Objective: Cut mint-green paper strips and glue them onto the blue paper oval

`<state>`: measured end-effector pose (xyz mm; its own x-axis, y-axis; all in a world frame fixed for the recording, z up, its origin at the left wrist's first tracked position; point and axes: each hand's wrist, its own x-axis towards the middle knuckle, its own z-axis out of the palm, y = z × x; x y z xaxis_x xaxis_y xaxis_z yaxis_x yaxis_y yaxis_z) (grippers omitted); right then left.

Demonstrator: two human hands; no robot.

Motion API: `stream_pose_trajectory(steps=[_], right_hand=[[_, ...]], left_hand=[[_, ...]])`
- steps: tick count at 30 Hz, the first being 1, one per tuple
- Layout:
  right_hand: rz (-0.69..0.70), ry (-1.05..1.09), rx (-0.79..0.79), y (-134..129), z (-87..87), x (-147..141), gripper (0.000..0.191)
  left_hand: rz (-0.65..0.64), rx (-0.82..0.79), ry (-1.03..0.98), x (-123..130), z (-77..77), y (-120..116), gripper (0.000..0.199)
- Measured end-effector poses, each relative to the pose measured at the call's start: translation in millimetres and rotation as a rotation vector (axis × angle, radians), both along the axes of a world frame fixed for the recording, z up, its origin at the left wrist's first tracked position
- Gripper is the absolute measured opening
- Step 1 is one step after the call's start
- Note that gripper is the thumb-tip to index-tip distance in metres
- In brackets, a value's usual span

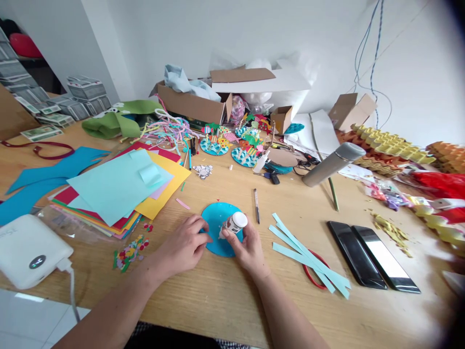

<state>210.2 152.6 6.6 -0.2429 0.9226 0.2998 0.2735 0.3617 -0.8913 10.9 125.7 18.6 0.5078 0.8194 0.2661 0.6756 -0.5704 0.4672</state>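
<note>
A round blue disc lies flat on the table between my hands, with small pale dots near its edge. My right hand is closed around a small white bottle with a dark printed label, probably a glue bottle. It is tilted over the disc, its round white end up and its narrow end down near the surface. My left hand has its fingers bent, with fingertips on the disc's left edge. A pen and pale blue paper strips over red-handled scissors lie to the right.
Coloured paper sheets and paper scraps are at left, near a white power bank. Decorated discs and a white nozzle bottle stand farther back. A grey flask and two phones are at right.
</note>
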Motion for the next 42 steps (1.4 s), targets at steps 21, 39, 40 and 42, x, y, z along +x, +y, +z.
stream_pose_trajectory(steps=[21,39,40,42], right_hand=[[0.001,0.034,-0.018,0,0.9,1,0.015],[0.264,0.083,-0.154,-6,6.0,11,0.019],[0.271,0.081,-0.154,-5,5.9,11,0.019],[0.28,0.069,-0.149,-5,6.4,11,0.019]], left_hand=[[-0.001,-0.012,-0.016,0,0.2,0,0.029],[-0.006,-0.021,0.006,-1,-1.1,3,0.027],[-0.006,-0.022,0.008,-1,-1.0,3,0.028],[-0.006,-0.019,0.01,-1,-0.8,3,0.028]])
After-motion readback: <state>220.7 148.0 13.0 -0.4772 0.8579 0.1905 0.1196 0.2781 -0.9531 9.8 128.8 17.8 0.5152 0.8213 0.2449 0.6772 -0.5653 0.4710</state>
